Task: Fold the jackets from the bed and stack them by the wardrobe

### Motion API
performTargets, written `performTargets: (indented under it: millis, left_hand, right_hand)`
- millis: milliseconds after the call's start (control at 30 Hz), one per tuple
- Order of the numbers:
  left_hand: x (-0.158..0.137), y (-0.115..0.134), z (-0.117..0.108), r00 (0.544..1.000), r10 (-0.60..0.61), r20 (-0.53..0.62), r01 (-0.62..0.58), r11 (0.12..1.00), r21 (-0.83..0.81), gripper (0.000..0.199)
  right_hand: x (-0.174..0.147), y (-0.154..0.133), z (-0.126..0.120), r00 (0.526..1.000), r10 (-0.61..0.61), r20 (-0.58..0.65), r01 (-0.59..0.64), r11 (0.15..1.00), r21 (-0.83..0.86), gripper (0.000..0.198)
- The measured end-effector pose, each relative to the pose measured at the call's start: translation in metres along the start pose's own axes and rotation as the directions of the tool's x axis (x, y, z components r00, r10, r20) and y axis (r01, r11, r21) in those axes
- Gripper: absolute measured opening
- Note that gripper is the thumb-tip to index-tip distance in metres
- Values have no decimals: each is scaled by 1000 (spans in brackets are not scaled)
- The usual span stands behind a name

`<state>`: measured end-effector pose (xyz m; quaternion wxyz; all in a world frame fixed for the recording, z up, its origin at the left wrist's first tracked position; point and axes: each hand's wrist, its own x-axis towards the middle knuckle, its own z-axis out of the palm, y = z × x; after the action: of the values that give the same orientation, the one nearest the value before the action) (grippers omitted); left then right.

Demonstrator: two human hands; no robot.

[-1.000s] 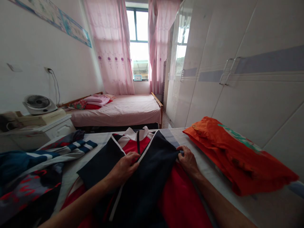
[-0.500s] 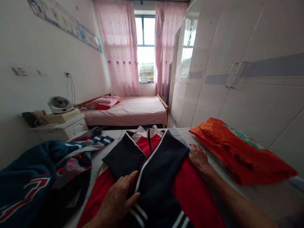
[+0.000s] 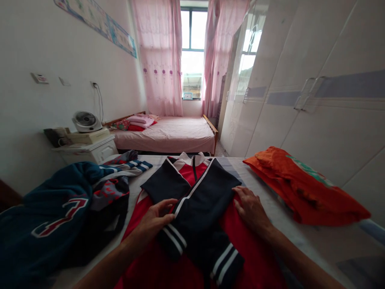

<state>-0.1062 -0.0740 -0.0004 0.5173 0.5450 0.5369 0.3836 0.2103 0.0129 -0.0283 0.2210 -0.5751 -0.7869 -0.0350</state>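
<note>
A red and navy zip jacket [image 3: 210, 192] with a white collar lies spread on the white-covered surface in front of me. Its navy sleeves cross over the chest, and the white-striped cuffs point down toward me. My left hand [image 3: 158, 214] touches the jacket's middle beside the white piping, thumb and forefinger apart. On the jacket's right shoulder edge rests my right hand [image 3: 251, 206], fingers spread over the cloth. Neither hand visibly grips the fabric.
Left of the jacket lies a heap with a teal sweatshirt [image 3: 51, 212]. A folded orange garment [image 3: 303, 188] is at the right. Beyond are a pink bed [image 3: 177, 132], a nightstand [image 3: 102, 150] with a fan [image 3: 87, 121], and white wardrobes [image 3: 325, 128] along the right.
My left hand has moved up along the jacket's front, its fingers nearer the sleeve crossing. The right hand has shifted slightly down onto the shoulder edge. The view has tilted and turned slightly left.
</note>
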Motion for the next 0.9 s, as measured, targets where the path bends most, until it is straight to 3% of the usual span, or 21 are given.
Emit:
performTargets:
  millis: [67,167,233,333,467,567,633,767,900]
  left_hand:
    - [-1,-3,-4,996,59,-63,-43,971,234,47]
    - [-12,-5,-1,945,302,-128,-152,749,645,41]
    - [-21,-7,6,896,441,-43,-240,565,789,45]
    - [-32,-15,15,900,400,171,-344,414,843,54]
    - [-39,-17,15,922,257,290,-378,429,820,47]
    - [-44,-5,10,923,312,226,-360,484,797,30]
    - [-49,2,8,911,366,190,-364,494,790,29]
    - [-60,-5,10,889,388,243,-402,405,822,47]
    - [-62,-17,14,873,424,240,-386,303,871,25]
  right_hand:
    - [1,-10,-2,999,-38,-24,39,999,13,34]
    - [0,-27,-7,992,-121,-40,122,992,37,35]
    - [-4,-35,-8,982,-186,-38,188,981,43,38]
    - [-11,-39,-1,967,-253,38,252,967,27,44]
    - [-14,-35,8,941,-262,215,256,965,57,41]
    - [-16,-45,-2,946,-257,198,239,965,108,38]
    - [-24,-59,-16,950,-265,162,246,961,130,38]
    - [-55,-79,-34,970,-150,192,137,987,83,44]
    - [-74,-79,-36,941,-51,335,-6,986,165,41]
